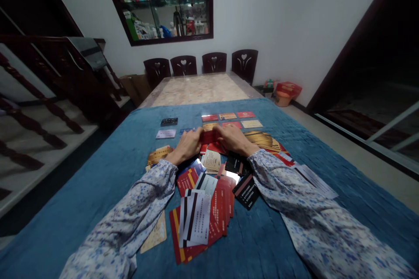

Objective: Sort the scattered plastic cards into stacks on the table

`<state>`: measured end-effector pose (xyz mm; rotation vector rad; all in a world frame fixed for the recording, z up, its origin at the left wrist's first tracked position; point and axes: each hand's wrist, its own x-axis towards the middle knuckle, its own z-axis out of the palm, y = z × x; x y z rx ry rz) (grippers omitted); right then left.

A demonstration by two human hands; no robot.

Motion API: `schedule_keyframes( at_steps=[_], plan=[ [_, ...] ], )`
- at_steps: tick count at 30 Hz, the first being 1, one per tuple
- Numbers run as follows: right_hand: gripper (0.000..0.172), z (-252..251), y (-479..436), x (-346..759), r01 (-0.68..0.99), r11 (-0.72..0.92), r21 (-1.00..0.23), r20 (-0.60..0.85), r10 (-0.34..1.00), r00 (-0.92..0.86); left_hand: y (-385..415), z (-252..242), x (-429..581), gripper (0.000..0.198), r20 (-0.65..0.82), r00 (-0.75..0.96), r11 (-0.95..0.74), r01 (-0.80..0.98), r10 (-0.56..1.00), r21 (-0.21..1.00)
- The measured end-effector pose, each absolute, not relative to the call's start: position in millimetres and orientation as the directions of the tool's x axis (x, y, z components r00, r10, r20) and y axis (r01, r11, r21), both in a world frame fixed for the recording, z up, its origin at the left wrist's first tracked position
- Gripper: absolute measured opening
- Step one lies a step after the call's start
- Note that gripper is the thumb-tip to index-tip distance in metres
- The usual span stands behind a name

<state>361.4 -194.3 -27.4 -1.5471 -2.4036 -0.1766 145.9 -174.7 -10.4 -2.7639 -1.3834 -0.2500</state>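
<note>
My left hand (187, 143) and my right hand (233, 138) meet over the middle of the cloth, fingers closed on opposite ends of a red card (208, 137). Whether it is one card or a small stack, I cannot tell. A gold card (209, 127) shows just beyond it. Under and in front of my hands lies a loose heap: a white printed card (211, 160), black cards (248, 191), red cards (218, 209) and white cards with dark stripes (198, 220). Gold cards (260, 139) are fanned beside my right wrist, and more gold cards (158, 155) lie beside my left.
Farther off, separate cards lie in rows, among them a black card (169, 121), a pale lilac card (166, 134) and a cream card (252, 124). A white sheet (316, 182) lies at right. The blue cloth (98, 192) covers the near part of the stone-topped table (203, 88). Dark chairs (214, 62) stand beyond.
</note>
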Motion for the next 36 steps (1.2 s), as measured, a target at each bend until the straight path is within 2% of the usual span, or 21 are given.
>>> schedule_keyframes(
  at_steps=[12,17,23,30,36],
  plan=[
    [0.043,-38.7,-187.1,360.3,0.909,0.410,-0.072,0.341,0.867,-0.364,-166.7,-22.3,144.5,0.045,0.194,0.566,-0.597,0.778,0.801,0.194],
    [0.052,-34.9,-186.9,365.6,0.895,0.442,-0.062,0.317,0.859,-0.402,-163.4,-23.0,142.8,0.049,0.217,0.580,-0.618,0.748,0.786,0.240],
    [0.057,-35.5,-183.5,370.9,0.887,0.459,-0.048,0.283,0.858,-0.428,-159.6,-23.9,138.9,0.047,0.219,0.625,-0.662,0.710,0.749,0.241],
    [0.050,-36.5,-178.5,376.6,0.871,0.491,-0.016,0.249,0.846,-0.472,-157.1,-25.8,137.3,0.051,0.187,0.639,-0.666,0.714,0.746,0.217],
    [0.052,-33.5,-179.7,379.5,0.868,0.496,-0.014,0.200,0.852,-0.484,-156.6,-25.1,137.5,0.049,0.158,0.638,-0.657,0.729,0.754,0.191]
  ],
)
